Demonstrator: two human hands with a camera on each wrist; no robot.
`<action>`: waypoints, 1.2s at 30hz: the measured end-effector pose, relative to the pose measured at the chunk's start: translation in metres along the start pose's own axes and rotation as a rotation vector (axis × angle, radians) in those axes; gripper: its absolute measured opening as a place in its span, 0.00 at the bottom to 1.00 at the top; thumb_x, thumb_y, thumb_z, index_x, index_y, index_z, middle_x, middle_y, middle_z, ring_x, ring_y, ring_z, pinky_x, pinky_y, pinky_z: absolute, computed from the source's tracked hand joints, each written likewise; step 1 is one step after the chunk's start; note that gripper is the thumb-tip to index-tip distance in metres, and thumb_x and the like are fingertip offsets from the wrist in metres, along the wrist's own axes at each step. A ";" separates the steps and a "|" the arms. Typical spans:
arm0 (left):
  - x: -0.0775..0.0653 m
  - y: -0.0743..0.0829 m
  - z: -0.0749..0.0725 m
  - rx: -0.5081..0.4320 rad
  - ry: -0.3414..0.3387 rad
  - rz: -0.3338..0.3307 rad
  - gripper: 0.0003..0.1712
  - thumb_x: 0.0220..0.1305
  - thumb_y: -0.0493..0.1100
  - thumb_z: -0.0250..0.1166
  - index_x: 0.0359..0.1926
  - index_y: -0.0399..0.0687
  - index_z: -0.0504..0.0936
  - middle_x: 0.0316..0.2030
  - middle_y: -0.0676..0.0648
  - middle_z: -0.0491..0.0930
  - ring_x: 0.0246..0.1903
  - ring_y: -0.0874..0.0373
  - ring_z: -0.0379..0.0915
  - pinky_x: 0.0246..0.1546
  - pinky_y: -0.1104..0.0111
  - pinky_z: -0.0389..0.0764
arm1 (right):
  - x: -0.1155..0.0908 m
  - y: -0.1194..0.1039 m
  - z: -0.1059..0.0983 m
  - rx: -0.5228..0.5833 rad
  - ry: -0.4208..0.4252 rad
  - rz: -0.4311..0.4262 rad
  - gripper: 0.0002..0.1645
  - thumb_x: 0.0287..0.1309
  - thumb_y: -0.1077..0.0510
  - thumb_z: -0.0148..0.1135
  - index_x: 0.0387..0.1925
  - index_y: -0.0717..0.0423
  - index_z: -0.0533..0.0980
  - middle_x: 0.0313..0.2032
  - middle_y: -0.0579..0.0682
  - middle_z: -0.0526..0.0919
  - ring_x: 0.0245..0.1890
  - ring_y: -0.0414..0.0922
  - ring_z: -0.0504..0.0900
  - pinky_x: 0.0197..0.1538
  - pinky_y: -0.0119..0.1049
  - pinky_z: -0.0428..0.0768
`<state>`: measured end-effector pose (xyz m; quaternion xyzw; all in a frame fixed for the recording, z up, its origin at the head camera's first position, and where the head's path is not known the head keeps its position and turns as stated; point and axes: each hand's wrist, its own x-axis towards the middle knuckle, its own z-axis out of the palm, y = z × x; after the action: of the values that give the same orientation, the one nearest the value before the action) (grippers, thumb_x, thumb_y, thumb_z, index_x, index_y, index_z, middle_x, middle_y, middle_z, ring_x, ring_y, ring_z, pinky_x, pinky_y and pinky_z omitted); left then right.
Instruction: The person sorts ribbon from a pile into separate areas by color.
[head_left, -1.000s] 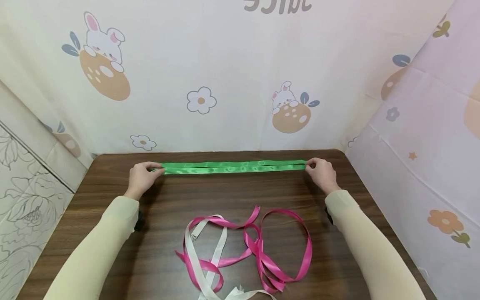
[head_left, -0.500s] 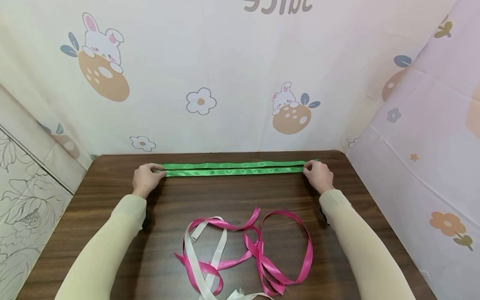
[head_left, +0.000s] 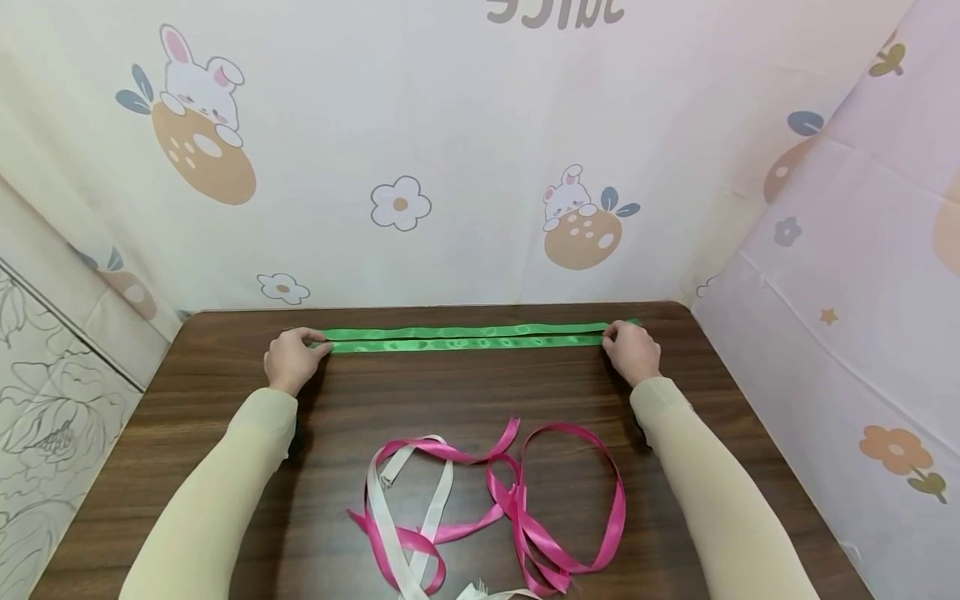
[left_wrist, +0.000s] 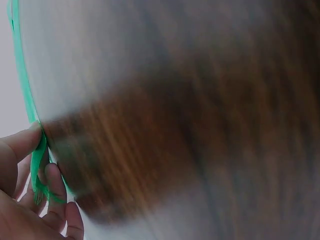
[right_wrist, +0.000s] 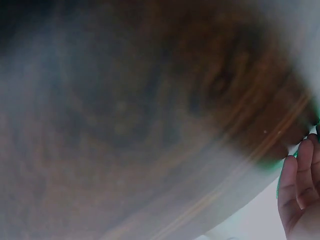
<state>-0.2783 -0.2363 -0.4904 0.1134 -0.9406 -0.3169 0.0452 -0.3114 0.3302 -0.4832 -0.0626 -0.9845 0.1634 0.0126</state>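
A green satin ribbon (head_left: 465, 343), doubled into two parallel lengths, stretches from side to side near the table's far edge. My left hand (head_left: 292, 360) pinches its left end between thumb and fingers. In the left wrist view, a frayed tail of the green ribbon (left_wrist: 37, 170) hangs past the thumb among the fingers. My right hand (head_left: 633, 352) pinches the two lengths near their right end, and a short bit of green shows beyond it. In the right wrist view, the right hand's fingers (right_wrist: 302, 182) show only at the edge, so the pinch itself is out of sight.
A pink ribbon (head_left: 615, 517) lies in loose loops on the dark wooden table (head_left: 360, 396), nearer to me. Tangled with it is a white ribbon (head_left: 384, 512) with frayed ends. A printed curtain (head_left: 480, 242) hangs behind the table's far edge.
My right hand has slid a little left along the green ribbon, leaving a short end beyond it. The left hand has shifted slightly right and toward me. Pink and white ribbons stay put.
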 end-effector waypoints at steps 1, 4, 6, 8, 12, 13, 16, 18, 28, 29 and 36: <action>0.000 0.000 0.000 0.001 0.005 -0.003 0.18 0.69 0.49 0.68 0.52 0.42 0.87 0.54 0.36 0.86 0.53 0.35 0.79 0.60 0.42 0.72 | 0.000 0.000 0.000 0.000 0.002 0.002 0.15 0.73 0.54 0.54 0.50 0.57 0.81 0.49 0.63 0.87 0.45 0.62 0.85 0.50 0.65 0.77; 0.001 0.000 0.001 0.006 0.015 -0.013 0.18 0.69 0.50 0.68 0.52 0.42 0.87 0.54 0.36 0.86 0.52 0.35 0.79 0.60 0.42 0.72 | 0.001 0.001 0.000 0.005 0.005 0.008 0.15 0.74 0.54 0.54 0.50 0.57 0.81 0.50 0.63 0.87 0.46 0.63 0.84 0.51 0.65 0.77; 0.001 0.001 0.002 0.007 0.021 -0.020 0.19 0.69 0.50 0.69 0.52 0.43 0.87 0.54 0.36 0.86 0.53 0.35 0.80 0.60 0.42 0.73 | 0.001 0.001 0.000 0.009 0.004 0.013 0.15 0.74 0.54 0.54 0.50 0.58 0.81 0.50 0.63 0.86 0.47 0.63 0.84 0.52 0.65 0.77; 0.001 0.001 0.002 0.007 0.027 -0.024 0.19 0.69 0.51 0.69 0.52 0.43 0.87 0.55 0.35 0.86 0.53 0.35 0.80 0.59 0.42 0.73 | 0.001 0.000 -0.001 0.012 0.007 0.016 0.15 0.74 0.54 0.54 0.50 0.58 0.81 0.51 0.63 0.86 0.47 0.63 0.84 0.52 0.65 0.78; 0.001 0.002 0.003 0.004 0.046 -0.023 0.19 0.68 0.51 0.69 0.52 0.43 0.87 0.55 0.35 0.85 0.53 0.35 0.79 0.58 0.43 0.74 | 0.002 0.000 -0.001 0.012 0.019 0.021 0.15 0.74 0.53 0.55 0.50 0.58 0.81 0.50 0.64 0.86 0.47 0.64 0.85 0.51 0.65 0.78; 0.001 0.001 0.003 0.005 0.051 -0.021 0.19 0.68 0.50 0.69 0.52 0.43 0.87 0.55 0.35 0.85 0.53 0.35 0.79 0.58 0.43 0.74 | 0.002 0.000 -0.002 0.011 0.022 0.022 0.15 0.74 0.53 0.56 0.50 0.58 0.81 0.50 0.64 0.86 0.47 0.64 0.85 0.51 0.65 0.78; 0.000 0.002 0.003 0.000 0.067 -0.015 0.19 0.69 0.49 0.69 0.53 0.41 0.86 0.56 0.33 0.83 0.54 0.35 0.78 0.56 0.43 0.75 | 0.001 0.000 -0.002 0.017 0.032 0.023 0.15 0.74 0.53 0.56 0.50 0.58 0.81 0.51 0.64 0.86 0.47 0.64 0.85 0.52 0.65 0.78; -0.001 0.001 0.003 -0.011 0.076 -0.017 0.19 0.69 0.48 0.69 0.54 0.40 0.86 0.57 0.32 0.80 0.54 0.35 0.77 0.56 0.42 0.74 | 0.001 0.001 -0.001 0.026 0.038 0.026 0.15 0.73 0.53 0.57 0.50 0.59 0.81 0.51 0.64 0.86 0.48 0.64 0.84 0.53 0.65 0.78; -0.008 -0.001 -0.005 0.002 0.128 -0.004 0.20 0.67 0.47 0.71 0.54 0.39 0.86 0.59 0.31 0.75 0.52 0.34 0.76 0.51 0.42 0.75 | -0.006 0.007 -0.007 0.057 0.091 0.015 0.17 0.73 0.52 0.60 0.49 0.63 0.80 0.49 0.65 0.86 0.48 0.64 0.85 0.51 0.66 0.78; -0.009 -0.002 -0.006 0.011 0.137 0.005 0.20 0.67 0.47 0.71 0.54 0.39 0.86 0.59 0.31 0.75 0.52 0.34 0.76 0.52 0.41 0.75 | -0.007 0.007 -0.009 0.047 0.101 0.005 0.17 0.73 0.52 0.60 0.48 0.63 0.80 0.48 0.65 0.86 0.47 0.64 0.85 0.50 0.66 0.78; -0.013 -0.006 -0.020 0.052 0.187 0.107 0.18 0.67 0.45 0.70 0.53 0.39 0.86 0.57 0.31 0.76 0.52 0.34 0.76 0.54 0.40 0.72 | -0.017 0.003 -0.028 -0.001 0.239 -0.057 0.13 0.72 0.52 0.61 0.42 0.59 0.81 0.42 0.61 0.85 0.38 0.61 0.86 0.40 0.63 0.78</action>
<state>-0.2613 -0.2497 -0.4785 0.0933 -0.9448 -0.2778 0.1468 -0.2927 0.3395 -0.4575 -0.0536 -0.9774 0.1540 0.1345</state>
